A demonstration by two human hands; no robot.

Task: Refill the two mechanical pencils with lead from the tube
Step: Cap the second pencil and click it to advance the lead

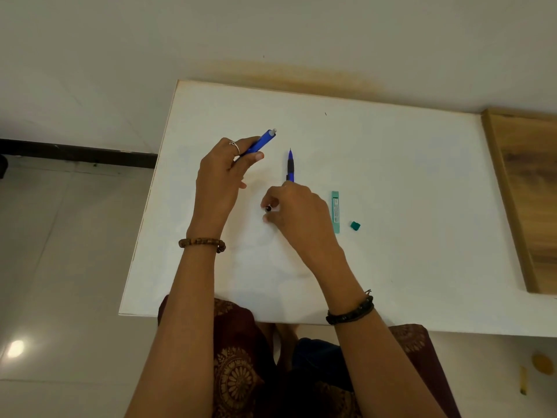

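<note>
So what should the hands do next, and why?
Probably bring the small dark piece, pinched in the right hand, over to the pencil in the left hand. The lead tube lies uncapped beside its cap.

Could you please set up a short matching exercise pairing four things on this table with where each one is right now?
Things:
1. Pencil with white end
2. Pencil with black grip
3. Lead tube
4. Green cap

Places:
A. Lying alone, right of the tube
B. Held off the table in the left hand
C. Lying flat, lower end under the right hand
D. Lying between the right hand and the cap

Pairs: 1-B, 2-C, 3-D, 4-A
</note>
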